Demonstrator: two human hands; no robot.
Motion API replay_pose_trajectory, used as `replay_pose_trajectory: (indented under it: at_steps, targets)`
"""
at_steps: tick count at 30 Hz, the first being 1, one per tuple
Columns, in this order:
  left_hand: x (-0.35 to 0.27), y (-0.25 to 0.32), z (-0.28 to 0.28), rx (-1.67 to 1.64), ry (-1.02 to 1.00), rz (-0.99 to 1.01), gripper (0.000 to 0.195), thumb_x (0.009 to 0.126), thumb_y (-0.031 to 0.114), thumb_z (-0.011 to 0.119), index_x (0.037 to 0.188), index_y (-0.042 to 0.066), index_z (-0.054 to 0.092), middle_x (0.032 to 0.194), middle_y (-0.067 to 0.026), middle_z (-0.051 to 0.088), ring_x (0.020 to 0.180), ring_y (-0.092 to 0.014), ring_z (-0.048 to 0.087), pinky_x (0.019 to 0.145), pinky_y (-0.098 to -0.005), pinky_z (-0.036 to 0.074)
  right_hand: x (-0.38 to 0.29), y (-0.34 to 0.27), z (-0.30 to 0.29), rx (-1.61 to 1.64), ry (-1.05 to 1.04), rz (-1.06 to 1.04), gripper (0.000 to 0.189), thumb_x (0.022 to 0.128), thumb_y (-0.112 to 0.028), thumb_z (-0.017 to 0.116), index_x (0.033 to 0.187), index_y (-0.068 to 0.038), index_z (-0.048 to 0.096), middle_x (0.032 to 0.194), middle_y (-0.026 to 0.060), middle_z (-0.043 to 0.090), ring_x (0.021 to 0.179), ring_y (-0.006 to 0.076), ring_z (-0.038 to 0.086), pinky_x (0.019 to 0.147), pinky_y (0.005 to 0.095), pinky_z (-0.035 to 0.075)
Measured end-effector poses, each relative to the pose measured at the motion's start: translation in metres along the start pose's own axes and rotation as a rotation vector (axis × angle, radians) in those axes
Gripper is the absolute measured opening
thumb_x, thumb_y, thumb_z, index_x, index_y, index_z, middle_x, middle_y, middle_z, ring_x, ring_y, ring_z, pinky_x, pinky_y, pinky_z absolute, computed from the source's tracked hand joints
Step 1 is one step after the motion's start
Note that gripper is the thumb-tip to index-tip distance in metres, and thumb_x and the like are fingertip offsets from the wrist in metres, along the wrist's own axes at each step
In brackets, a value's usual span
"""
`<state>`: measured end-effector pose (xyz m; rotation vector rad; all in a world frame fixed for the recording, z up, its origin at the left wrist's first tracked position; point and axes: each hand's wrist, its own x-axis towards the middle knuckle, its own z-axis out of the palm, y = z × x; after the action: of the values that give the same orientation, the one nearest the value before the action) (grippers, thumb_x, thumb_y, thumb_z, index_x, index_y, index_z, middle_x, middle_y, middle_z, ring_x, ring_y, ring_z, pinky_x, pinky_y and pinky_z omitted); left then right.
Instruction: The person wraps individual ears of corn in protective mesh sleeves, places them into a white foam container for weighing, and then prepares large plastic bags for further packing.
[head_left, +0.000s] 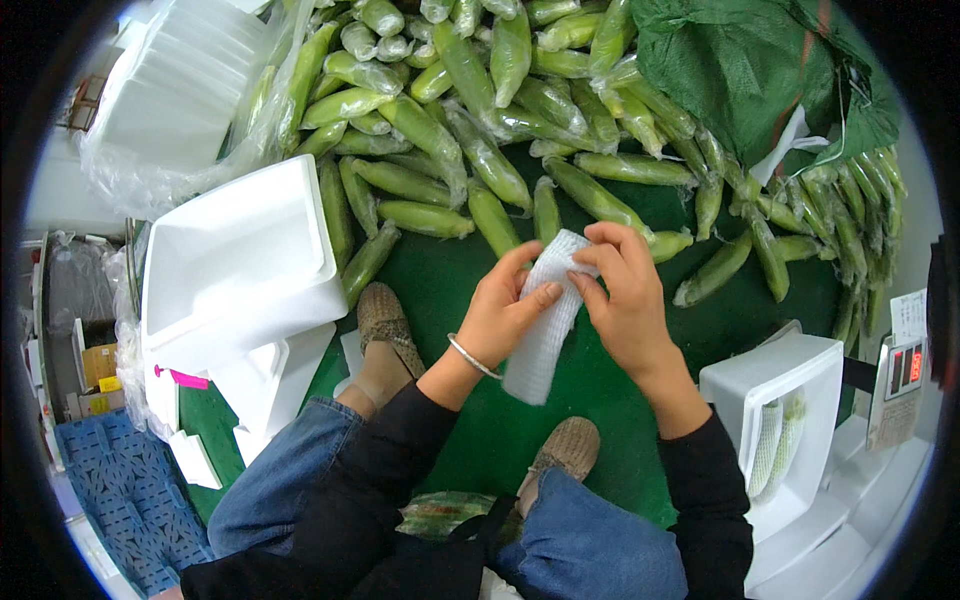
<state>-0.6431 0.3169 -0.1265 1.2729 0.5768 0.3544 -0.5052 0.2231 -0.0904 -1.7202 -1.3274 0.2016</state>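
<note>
Between my hands is a white foam-net sleeve (546, 337), long and flattened, slanting down to the left. My left hand (502, 300) grips it around the upper part, thumb across the front. With fingertips and thumb, my right hand (619, 289) pinches the sleeve's top end. Whether anything is inside the sleeve cannot be seen. Just beyond my hands lies a heap of green corn ears (420, 142) in their husks, wrapped in clear plastic film. At right, a white foam box (795, 367) holds a few ears in white foam netting (769, 450).
An open white foam box (232, 262) stands tilted at left, near stacked foam boxes (180, 90) in clear plastic. A green woven sack (735, 75) lies over the heap at upper right. A digital scale display (904, 371) and a blue plastic crate (127, 487) flank me.
</note>
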Motion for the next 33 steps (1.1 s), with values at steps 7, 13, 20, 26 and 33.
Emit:
replay_pose_trajectory:
  at_steps: [7, 13, 20, 26, 33]
  targets:
    - [-0.050, 0.006, -0.017, 0.367, 0.052, 0.012, 0.025, 0.082, 0.022, 0.063, 0.099, 0.003, 0.061, 0.080, -0.0051, 0.055, 0.071, -0.012, 0.052, 0.062, -0.0251, 0.042, -0.035, -0.008, 0.015, 0.128, -0.061, 0.384, 0.028, 0.066, -0.010, 0.073, 0.087, -0.004, 0.055, 0.100, 0.0101, 0.053, 0.083, 0.0268, 0.052, 0.074, 0.0359, 0.041]
    - [-0.051, 0.006, -0.028, 0.498, -0.025, -0.068, 0.026, 0.082, 0.022, 0.063, 0.102, 0.005, 0.063, 0.074, -0.0055, 0.052, 0.068, -0.014, 0.049, 0.061, -0.0263, 0.039, -0.032, -0.018, 0.019, -0.022, -0.034, -0.199, 0.015, 0.070, -0.004, 0.066, 0.083, -0.006, 0.059, 0.091, 0.0081, 0.056, 0.084, 0.0292, 0.054, 0.084, 0.0418, 0.041]
    - [-0.029, 0.016, -0.035, -0.455, -0.016, -0.267, 0.050, 0.094, 0.030, 0.045, 0.131, -0.001, 0.036, 0.109, -0.0137, 0.058, 0.090, -0.017, 0.059, 0.079, -0.0284, 0.048, -0.030, 0.010, 0.015, 1.176, -0.531, 0.676, 0.037, 0.081, -0.009, 0.063, 0.116, -0.001, 0.054, 0.106, 0.0057, 0.061, 0.092, 0.0117, 0.058, 0.082, 0.0283, 0.047]
    - [0.038, 0.033, -0.060, -0.451, -0.181, 0.254, 0.053, 0.089, 0.017, 0.053, 0.133, -0.001, 0.031, 0.093, -0.0084, 0.060, 0.088, -0.015, 0.059, 0.075, -0.0254, 0.048, 0.031, 0.023, 0.035, 1.457, -0.147, 0.451, 0.033, 0.085, -0.014, 0.057, 0.115, -0.001, 0.055, 0.105, 0.0071, 0.061, 0.088, 0.0126, 0.058, 0.080, 0.0285, 0.046]
    - [0.247, 0.086, -0.092, 1.199, 0.419, 0.236, 0.029, 0.083, 0.024, 0.052, 0.094, -0.003, 0.051, 0.092, -0.0280, 0.058, 0.089, -0.044, 0.055, 0.077, -0.0467, 0.044, 0.210, 0.140, 0.118, 0.701, 0.210, 0.435, 0.029, 0.089, -0.015, 0.048, 0.114, -0.002, 0.055, 0.083, 0.0071, 0.060, 0.073, 0.0128, 0.054, 0.066, 0.0265, 0.044]
